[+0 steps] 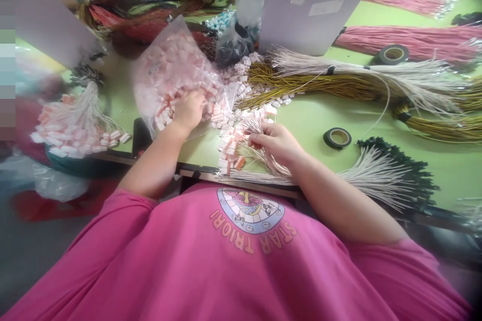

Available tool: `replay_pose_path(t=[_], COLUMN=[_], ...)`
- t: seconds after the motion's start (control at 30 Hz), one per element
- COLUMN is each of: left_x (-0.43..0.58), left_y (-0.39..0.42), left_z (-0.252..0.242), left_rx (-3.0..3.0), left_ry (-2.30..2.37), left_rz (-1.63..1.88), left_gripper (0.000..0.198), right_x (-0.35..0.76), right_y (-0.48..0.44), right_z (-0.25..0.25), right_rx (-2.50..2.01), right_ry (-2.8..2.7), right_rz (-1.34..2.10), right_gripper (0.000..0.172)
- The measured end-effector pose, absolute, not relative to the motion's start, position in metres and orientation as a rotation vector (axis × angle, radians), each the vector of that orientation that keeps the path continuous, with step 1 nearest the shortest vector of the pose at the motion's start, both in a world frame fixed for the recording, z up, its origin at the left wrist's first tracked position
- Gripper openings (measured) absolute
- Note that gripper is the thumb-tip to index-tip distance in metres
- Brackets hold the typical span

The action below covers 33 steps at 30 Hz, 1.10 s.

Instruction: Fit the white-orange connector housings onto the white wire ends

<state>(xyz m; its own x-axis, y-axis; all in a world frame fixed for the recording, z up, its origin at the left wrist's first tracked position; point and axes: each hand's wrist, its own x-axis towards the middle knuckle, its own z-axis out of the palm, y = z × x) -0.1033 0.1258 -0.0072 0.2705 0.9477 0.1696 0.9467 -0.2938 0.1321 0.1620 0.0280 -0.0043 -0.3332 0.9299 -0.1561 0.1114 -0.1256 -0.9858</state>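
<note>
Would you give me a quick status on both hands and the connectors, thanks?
Left hand at the mouth of the clear bag, on pink connectors; grip unclear. Right hand closed on white wires. Tape roll apart, to its right.

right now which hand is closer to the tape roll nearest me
Right. The right hand pinches thin white wires just beside the tape roll, on its left in the picture; the left hand is farther away, at the bag of pink connectors.
</note>
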Motion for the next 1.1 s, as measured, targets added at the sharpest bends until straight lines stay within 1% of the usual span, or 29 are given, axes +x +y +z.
replay_pose_path(t=[0.13, 0.27, 0.4, 0.53, 0.7, 0.83, 0.97, 1.03, 1.1], left_x=[-0.101, -0.103, -0.108, -0.117, -0.123, -0.122, -0.119, -0.118, -0.116], left_y=[0.109, 0.098, 0.097, 0.099, 0.105, 0.104, 0.1, 0.099, 0.096], left_z=[0.005, 0.01, 0.002, -0.001, -0.004, -0.006, -0.008, -0.008, -0.006], left_rx=[2.439, 2.339, 2.311, 2.231, 2.14, 2.033, 2.225, 2.331, 2.399], left_ry=[1.894, 1.838, 1.832, 1.735, 1.783, 1.84, 1.734, 1.704, 1.72], left_rz=[0.297, 0.293, 0.216, 0.172, 0.254, 0.332, 0.225, 0.173, 0.224], left_gripper=[0.041, 0.035, 0.034, 0.042, 0.036, 0.033, 0.034, 0.028, 0.021], right_x=[0.161, 0.16, 0.159, 0.157, 0.156, 0.158, 0.157, 0.157, 0.157], right_y=[0.027, 0.025, 0.023, 0.021, 0.02, 0.021, 0.021, 0.021, 0.021], right_z=[-0.004, 0.001, 0.005, 0.009, 0.008, 0.006, 0.006, 0.005, 0.005], right_rx=[-1.219, -1.229, -1.211, -1.252, -1.361, -1.371, -1.363, -1.34, -1.319], right_ry=[-1.437, -1.429, -1.355, -1.356, -1.448, -1.503, -1.515, -1.495, -1.474], right_rz=[1.513, 1.448, 1.5, 1.484, 1.346, 1.33, 1.339, 1.335, 1.333], right_gripper=[0.008, 0.007, 0.005, 0.01, 0.015, 0.017, 0.018, 0.014, 0.011])
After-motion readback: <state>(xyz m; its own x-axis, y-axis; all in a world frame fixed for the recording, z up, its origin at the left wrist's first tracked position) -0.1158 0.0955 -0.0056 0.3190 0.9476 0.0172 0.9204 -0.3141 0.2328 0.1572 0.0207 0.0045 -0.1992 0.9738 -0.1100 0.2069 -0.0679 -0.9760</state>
